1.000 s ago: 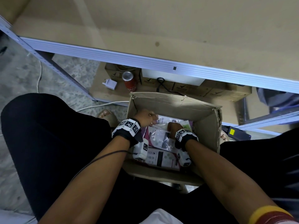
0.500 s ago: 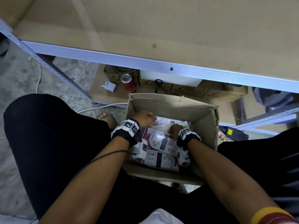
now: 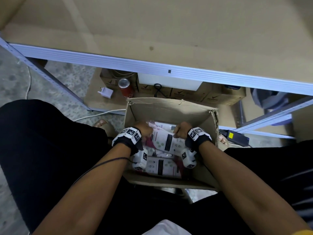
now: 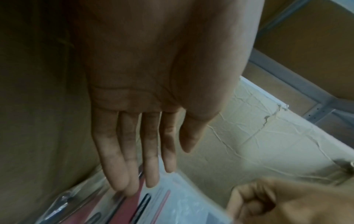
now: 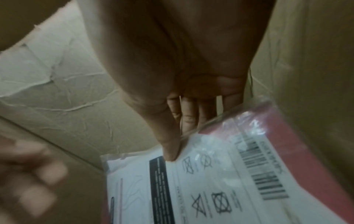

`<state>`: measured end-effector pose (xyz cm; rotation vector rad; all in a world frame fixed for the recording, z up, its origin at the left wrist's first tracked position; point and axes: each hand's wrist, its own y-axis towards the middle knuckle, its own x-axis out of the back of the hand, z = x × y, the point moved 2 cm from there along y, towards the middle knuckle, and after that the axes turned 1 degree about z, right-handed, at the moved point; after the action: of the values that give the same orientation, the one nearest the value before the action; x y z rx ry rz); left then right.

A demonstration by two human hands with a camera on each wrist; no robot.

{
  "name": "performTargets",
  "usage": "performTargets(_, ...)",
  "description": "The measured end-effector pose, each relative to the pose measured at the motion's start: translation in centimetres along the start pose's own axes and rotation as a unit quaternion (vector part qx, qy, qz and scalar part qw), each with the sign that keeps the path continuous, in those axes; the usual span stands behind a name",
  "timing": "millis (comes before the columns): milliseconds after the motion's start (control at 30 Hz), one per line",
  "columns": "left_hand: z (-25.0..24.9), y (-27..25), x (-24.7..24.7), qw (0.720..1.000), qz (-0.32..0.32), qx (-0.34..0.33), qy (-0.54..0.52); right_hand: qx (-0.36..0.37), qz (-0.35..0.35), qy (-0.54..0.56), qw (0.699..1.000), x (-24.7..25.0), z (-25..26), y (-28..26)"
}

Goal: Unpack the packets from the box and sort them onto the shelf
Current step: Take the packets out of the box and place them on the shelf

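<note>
An open cardboard box (image 3: 169, 106) stands on the floor between my legs, with several plastic-wrapped packets in it. My right hand (image 3: 181, 130) pinches the right end of a white and red packet (image 3: 166, 139), thumb (image 5: 170, 145) on top and fingers behind it. The packet (image 5: 220, 181) shows a barcode and laundry symbols. My left hand (image 3: 144, 131) is at the packet's left end; its fingers (image 4: 132, 174) are straight and the tips touch the packet (image 4: 172, 201). The beige shelf (image 3: 169, 31) lies above the box.
Another packet (image 3: 162, 167) lies flat lower in the box. The lower shelf holds a red can (image 3: 126, 88), a white plug adapter (image 3: 105, 94) and cardboard cartons (image 3: 211, 97). A white cable (image 3: 98, 114) runs on the floor at left.
My right hand has shifted to the right end of the top packet and taken hold of it. The packet has risen and turned crosswise. My hands are farther apart.
</note>
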<state>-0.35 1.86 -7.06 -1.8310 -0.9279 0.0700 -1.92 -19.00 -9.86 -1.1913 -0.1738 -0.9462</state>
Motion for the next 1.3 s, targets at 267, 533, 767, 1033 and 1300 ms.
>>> performTargets(267,0.4,0.4,-4.1,0.987,0.067,-0.001,0.143,0.001,-0.075,-0.084,0.994,4.5,-0.5,-2.0)
performTargets(533,2.5,2.4,-9.0,0.910,0.116,-0.049,0.396,0.035,-0.106,-0.009,0.994,4.6,-0.6,-3.5)
performTargets(767,3.3,4.0,-9.5,0.879,0.128,-0.056,0.455,0.013,-0.101,0.073,0.992,3.4,-1.5,-4.3)
performTargets(1033,3.5,4.5,-11.0,0.874,0.103,-0.058,0.472,0.019,-0.146,0.108,0.983,3.9,-1.4,-4.4)
performTargets(1300,2.5,5.5,-9.6,0.918,0.076,-0.097,0.378,0.022,-0.168,0.108,0.980,4.6,-0.9,-4.4)
